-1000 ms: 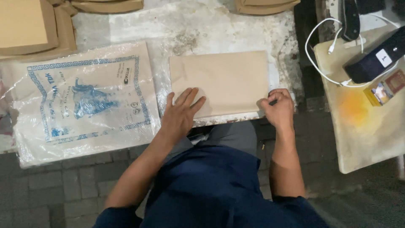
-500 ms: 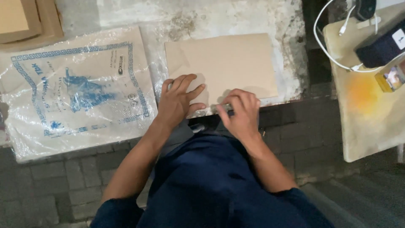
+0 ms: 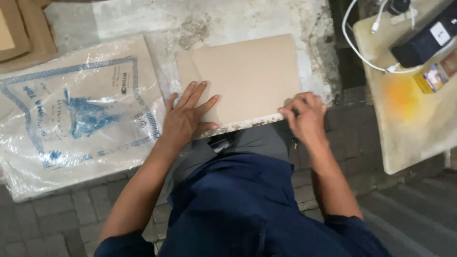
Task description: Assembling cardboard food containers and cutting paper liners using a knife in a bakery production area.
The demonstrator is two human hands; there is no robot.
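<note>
Tan paper sheet (image 3: 243,78) pressed flat by spread left hand (image 3: 186,116); near edge pinched by right hand (image 3: 304,116). Blue-printed clear plastic bag (image 3: 78,114) laid just left.

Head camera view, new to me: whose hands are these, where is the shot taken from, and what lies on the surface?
The camera sits on a person's head and looks straight down, so both hands belong to the wearer, who is dressed in dark blue. The left hand lies flat, fingers spread, on a flat tan paper envelope. The right hand is curled at the envelope's near right corner; something small and dark shows between its fingers, too hidden to identify. The envelope rests on a worn pale stone slab. To the left lies a clear plastic bag with blue print. To the right, a beige board carries a white cable and a dark box.
</note>
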